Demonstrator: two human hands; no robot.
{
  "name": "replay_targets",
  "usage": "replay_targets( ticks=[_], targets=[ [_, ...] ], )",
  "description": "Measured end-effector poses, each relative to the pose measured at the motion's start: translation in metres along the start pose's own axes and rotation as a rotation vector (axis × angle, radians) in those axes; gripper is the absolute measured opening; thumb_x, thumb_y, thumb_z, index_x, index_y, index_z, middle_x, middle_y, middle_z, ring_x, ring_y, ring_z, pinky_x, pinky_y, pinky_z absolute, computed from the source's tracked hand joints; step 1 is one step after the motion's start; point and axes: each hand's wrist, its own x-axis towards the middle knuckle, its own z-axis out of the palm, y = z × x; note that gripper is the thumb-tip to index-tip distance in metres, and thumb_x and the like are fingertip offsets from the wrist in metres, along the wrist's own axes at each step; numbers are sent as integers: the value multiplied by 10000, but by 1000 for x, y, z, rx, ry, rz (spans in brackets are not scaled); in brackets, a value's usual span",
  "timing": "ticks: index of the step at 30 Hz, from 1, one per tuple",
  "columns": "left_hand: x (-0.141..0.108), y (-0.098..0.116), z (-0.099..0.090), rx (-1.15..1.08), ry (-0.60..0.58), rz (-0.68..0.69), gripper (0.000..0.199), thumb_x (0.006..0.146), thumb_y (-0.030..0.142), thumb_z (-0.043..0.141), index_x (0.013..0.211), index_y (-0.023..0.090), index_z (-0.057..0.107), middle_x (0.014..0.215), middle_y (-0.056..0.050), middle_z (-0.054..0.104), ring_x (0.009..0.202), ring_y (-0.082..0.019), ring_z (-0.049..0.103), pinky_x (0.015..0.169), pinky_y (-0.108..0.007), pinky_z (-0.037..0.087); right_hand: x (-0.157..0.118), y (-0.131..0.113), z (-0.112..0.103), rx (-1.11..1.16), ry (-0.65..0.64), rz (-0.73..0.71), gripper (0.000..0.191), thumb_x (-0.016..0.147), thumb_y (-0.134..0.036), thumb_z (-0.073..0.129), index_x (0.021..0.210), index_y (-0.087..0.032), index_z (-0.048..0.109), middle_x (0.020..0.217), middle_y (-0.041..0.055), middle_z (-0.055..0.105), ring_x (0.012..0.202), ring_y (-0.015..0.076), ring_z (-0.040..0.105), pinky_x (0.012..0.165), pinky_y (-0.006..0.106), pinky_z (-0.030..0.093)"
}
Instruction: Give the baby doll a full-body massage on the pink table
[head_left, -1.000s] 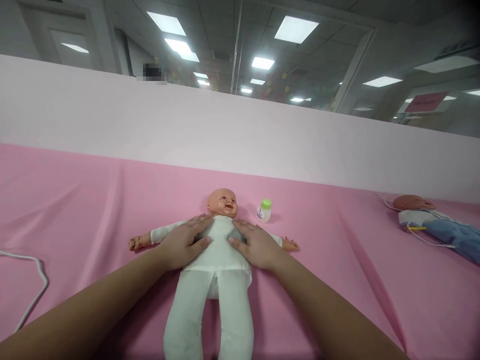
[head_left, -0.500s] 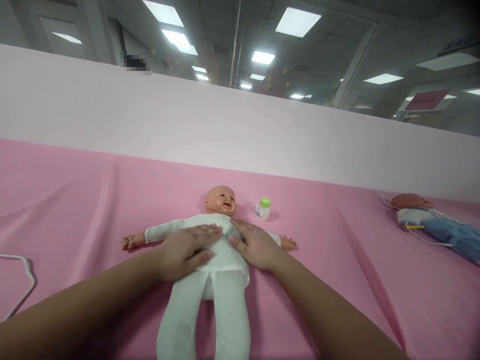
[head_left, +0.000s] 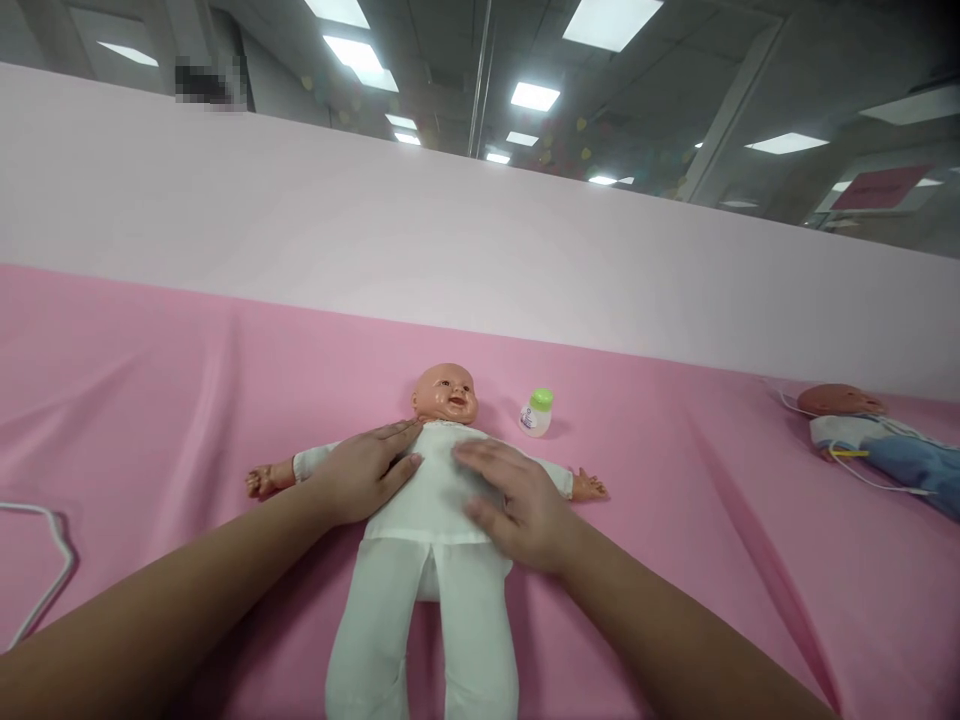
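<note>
Both hands are lying flat on the baby doll's chest.
Left hand [head_left: 365, 472] and right hand [head_left: 517, 497], fingers released, are pressing the baby doll [head_left: 435, 480] steady; lotion bottle [head_left: 537, 413] at two o'clock.

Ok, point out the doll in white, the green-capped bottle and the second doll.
doll in white [head_left: 439, 478]: head view, on its white shirt between the hands.
green-capped bottle [head_left: 536, 418]: head view, on its pale body.
second doll [head_left: 840, 400]: head view, on its head.

My left hand [head_left: 358, 478] and right hand [head_left: 525, 505] are bare, no rings, no watch; my forearms [head_left: 187, 610] are uncovered, with no sleeves in view.
</note>
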Motion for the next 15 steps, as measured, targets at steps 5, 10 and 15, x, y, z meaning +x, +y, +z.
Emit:
replay_targets(
  ticks=[5,10,15],
  targets=[
    [1,-1,2,5,1,-10,717,1046,585,315,1596,145,446,1625,-89,450,1506,-271,436,1264,-423,341,-4,-33,5,235,-202,-274,547,1041,-605,458,1421,-251,628,1320,78,739,1310,219,644,1184,411,432],
    [1,-3,2,11,-32,-5,741,1035,596,337,1607,133,423,1626,-103,449,1504,-283,439,1252,-440,360,5,-10,6,13,-343,-42,683,1016,-695,440,1549,-274,509,1630,87,464,1549,284,371,1307,536,163],
    [-2,-2,-1,-7,-65,35,731,1042,603,344,1618,157,406,1642,-83,428,1519,-262,417,1268,-424,333,10,24,1,-141,-311,250,712,1023,-685,434,1622,-304,382,1717,65,294,1597,317,246,1293,588,182]
  ],
)
